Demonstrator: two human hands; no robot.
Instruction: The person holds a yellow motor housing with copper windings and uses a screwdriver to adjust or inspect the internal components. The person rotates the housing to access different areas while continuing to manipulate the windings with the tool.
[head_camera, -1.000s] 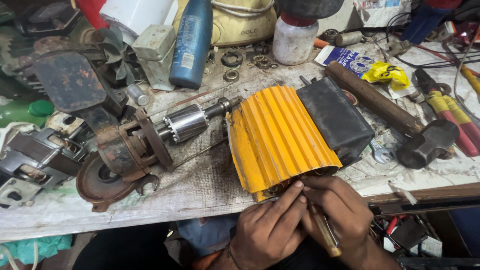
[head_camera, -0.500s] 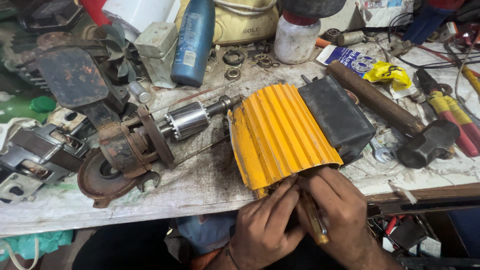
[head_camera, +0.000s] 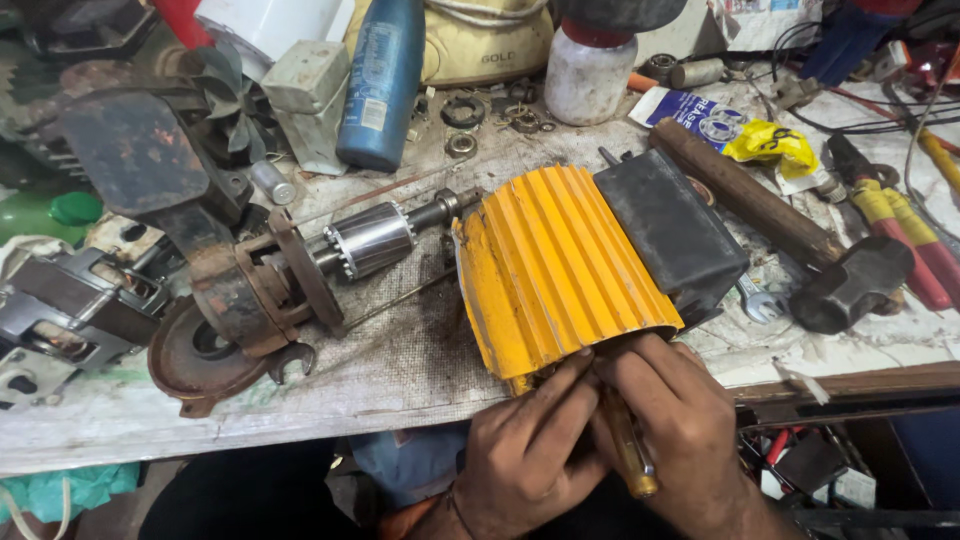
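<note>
A yellow ribbed motor housing (head_camera: 555, 265) lies on its side on the bench, its near end at the bench edge. My right hand (head_camera: 680, 420) grips a screwdriver with an amber handle (head_camera: 628, 450), its tip hidden at the housing's near end. My left hand (head_camera: 525, 455) rests against the right hand, its fingers touching the screwdriver shaft and the housing's lower rim. A black box (head_camera: 672, 232) sits against the right side of the housing.
A rusty end plate with a silver rotor and shaft (head_camera: 300, 270) lies left of the housing. A hammer (head_camera: 790, 240), a small spanner (head_camera: 758, 300) and pliers (head_camera: 885, 215) lie right. A blue bottle (head_camera: 380, 80), a white jar (head_camera: 590, 75) and motor parts (head_camera: 70, 310) crowd the back and left.
Both hands stay at the housing's near end; the screwdriver handle has shifted slightly. The view has moved a little.
</note>
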